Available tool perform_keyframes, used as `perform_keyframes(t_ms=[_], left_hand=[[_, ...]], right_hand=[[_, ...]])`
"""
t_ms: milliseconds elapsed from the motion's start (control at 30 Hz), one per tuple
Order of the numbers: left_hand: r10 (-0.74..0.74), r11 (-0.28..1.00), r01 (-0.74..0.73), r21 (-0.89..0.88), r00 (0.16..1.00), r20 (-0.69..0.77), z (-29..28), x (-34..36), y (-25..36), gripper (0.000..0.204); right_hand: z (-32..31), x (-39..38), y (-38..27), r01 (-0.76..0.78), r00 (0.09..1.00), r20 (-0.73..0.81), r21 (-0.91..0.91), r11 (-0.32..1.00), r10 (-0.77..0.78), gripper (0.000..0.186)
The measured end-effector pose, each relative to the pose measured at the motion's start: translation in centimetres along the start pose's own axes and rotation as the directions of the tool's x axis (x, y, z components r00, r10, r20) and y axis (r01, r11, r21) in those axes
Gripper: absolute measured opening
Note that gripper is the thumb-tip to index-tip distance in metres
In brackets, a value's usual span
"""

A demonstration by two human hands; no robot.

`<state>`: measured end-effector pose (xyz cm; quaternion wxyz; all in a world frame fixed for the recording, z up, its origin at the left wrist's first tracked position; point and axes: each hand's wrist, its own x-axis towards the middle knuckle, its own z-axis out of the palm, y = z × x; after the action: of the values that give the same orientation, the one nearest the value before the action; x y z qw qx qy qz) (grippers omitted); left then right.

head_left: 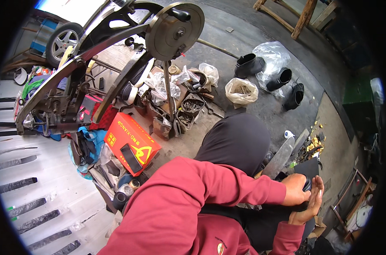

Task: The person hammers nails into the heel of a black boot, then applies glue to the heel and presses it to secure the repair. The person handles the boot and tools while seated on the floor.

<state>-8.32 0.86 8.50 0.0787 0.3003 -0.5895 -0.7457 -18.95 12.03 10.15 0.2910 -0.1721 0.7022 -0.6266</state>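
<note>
My left hand [295, 189], at the end of a red sleeve, is closed round a small black thing [307, 183] whose kind I cannot make out. Beside it, my right hand [310, 206] cups the same thing from the right, fingers pointing up and pressed against it. Both hands are over my dark-trousered lap, right of my knee [235, 140]. Just beyond them a flat black piece [305, 167] stands out. Part of what I hold is hidden behind my fingers.
A black hand-wheel machine [174, 32] rises at the left. Near it lie a red-orange box [131, 134] with a phone [131, 158] on it and tins of nails [192, 105]. Black boots [294, 97] and a lined bucket [241, 91] stand ahead. Yellow scraps [315, 146] litter the right.
</note>
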Motion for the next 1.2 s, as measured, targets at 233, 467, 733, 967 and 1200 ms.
perform_keyframes(t_ms=[233,467,733,967,1200], left_hand=[[-0.013,0.999,0.012,0.031,0.999,0.044,-1.0,-0.1,0.6,0.041],[0.021,0.992,-0.007,-0.124,0.993,0.120,-1.6,-0.3,0.4,0.030],[-0.013,0.981,0.037,-0.189,0.992,0.125,-1.9,-0.5,0.9,0.019],[-0.001,0.986,0.022,-0.168,0.992,0.125,-2.0,-0.5,0.9,0.021],[0.010,0.996,0.003,-0.092,0.990,0.139,-2.1,-0.5,0.5,0.024]], right_hand=[[1.0,0.0,-0.5,0.019,0.999,-0.029,-0.147,0.989,-0.023,0.065],[1.1,0.0,-0.4,0.019,1.000,-0.004,-0.045,0.999,-0.019,0.061],[1.4,0.1,-0.9,-0.004,1.000,0.002,-0.024,1.000,0.004,0.057],[1.5,0.0,-0.8,-0.007,1.000,-0.002,0.065,0.998,0.008,0.053],[1.4,0.1,-0.7,-0.008,1.000,0.027,0.004,1.000,0.008,0.058]])
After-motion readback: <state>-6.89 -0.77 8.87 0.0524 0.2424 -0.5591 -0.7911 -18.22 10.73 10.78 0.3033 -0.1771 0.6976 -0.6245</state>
